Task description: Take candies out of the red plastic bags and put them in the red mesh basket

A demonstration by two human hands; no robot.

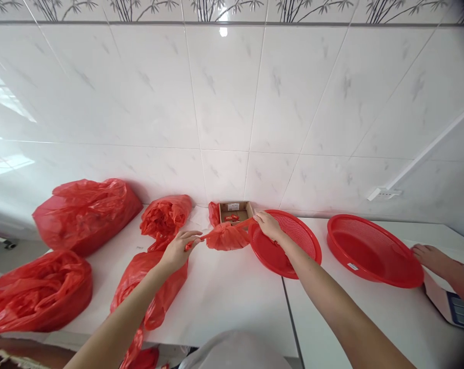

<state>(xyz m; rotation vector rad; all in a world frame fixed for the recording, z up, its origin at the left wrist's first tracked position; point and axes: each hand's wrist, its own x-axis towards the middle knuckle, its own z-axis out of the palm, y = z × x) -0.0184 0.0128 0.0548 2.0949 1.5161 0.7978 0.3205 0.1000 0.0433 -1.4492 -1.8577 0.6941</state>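
Note:
A small red plastic bag is stretched sideways between my two hands above the white table. My left hand pinches its left end, fingers closed. At the other end my right hand grips a twisted strip of the bag over the left rim of a red mesh basket. What fills the bag cannot be made out. Just behind it stands an open cardboard box with small red packets inside. Below my left hand and forearm lies a larger red plastic bag.
Bulky red bags sit at the left, with a crumpled red bag nearer the middle. Right of the mesh basket, a second red basket is touched by another person's hand. A scale stands there. Behind runs the tiled wall.

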